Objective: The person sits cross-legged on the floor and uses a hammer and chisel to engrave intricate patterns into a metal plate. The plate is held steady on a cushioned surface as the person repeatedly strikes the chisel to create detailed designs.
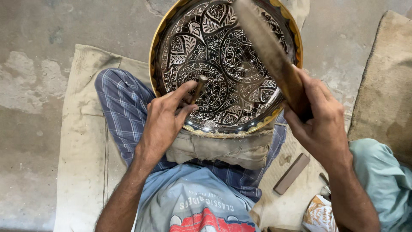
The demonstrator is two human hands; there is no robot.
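A large round metal tray (pixel 287 32), engraved with leaf and circle patterns and edged in brass, leans on my lap over a folded cloth pad (pixel 223 148). My left hand (pixel 165 118) pinches a short metal chisel (pixel 199 86), its tip set against the engraved face near the middle. My right hand (pixel 319 118) grips the handle of a long wooden mallet (pixel 266 45), which is raised and blurred above the tray's right half.
I sit on a burlap sack (pixel 81 141) spread over a rough concrete floor (pixel 38 56). A flat brown bar (pixel 292 173) lies on the sack at right, next to small metal tools (pixel 324 182) and a printed wrapper (pixel 319 215). Teal cloth (pixel 382 180) lies at far right.
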